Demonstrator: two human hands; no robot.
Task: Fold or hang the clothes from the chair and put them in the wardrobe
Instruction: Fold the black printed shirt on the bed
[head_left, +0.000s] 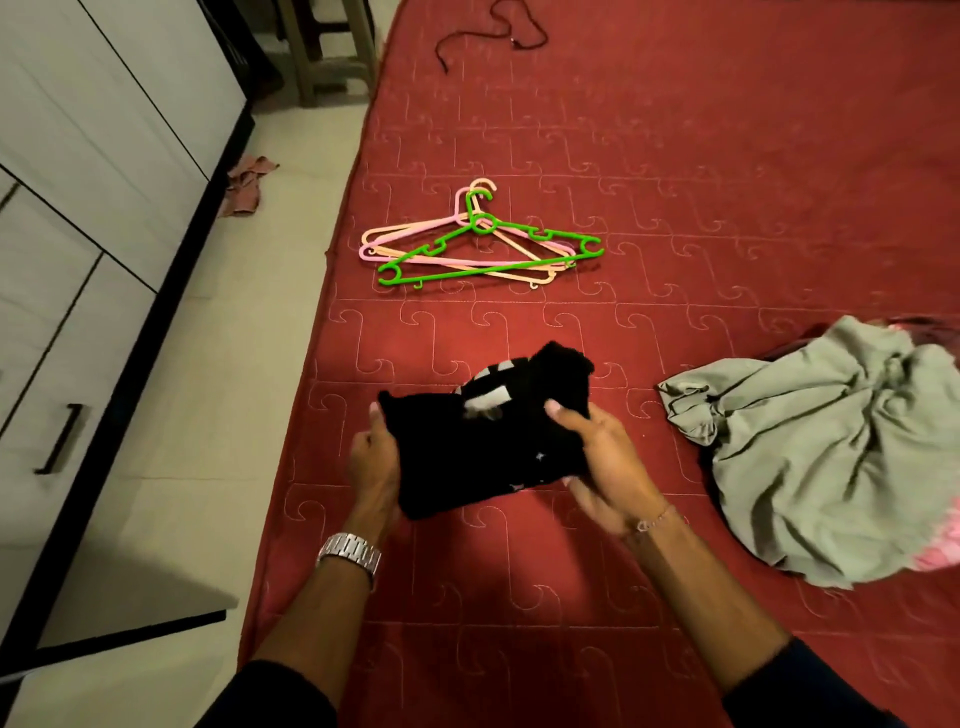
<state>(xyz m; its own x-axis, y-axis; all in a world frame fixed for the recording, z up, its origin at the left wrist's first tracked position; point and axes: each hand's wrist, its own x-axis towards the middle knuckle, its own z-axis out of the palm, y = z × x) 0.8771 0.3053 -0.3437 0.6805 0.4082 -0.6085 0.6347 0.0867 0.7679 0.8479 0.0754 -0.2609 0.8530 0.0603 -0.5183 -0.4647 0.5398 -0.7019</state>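
— Black garment (483, 441), folded small, is above the red mattress (675, 182); the left hand (371, 462) and the right hand (602, 457) pinch its two ends.

— Can it fail?

— I think yes. The grip is only at the edges, so the middle fold may open on the way to the wardrobe (78, 182).
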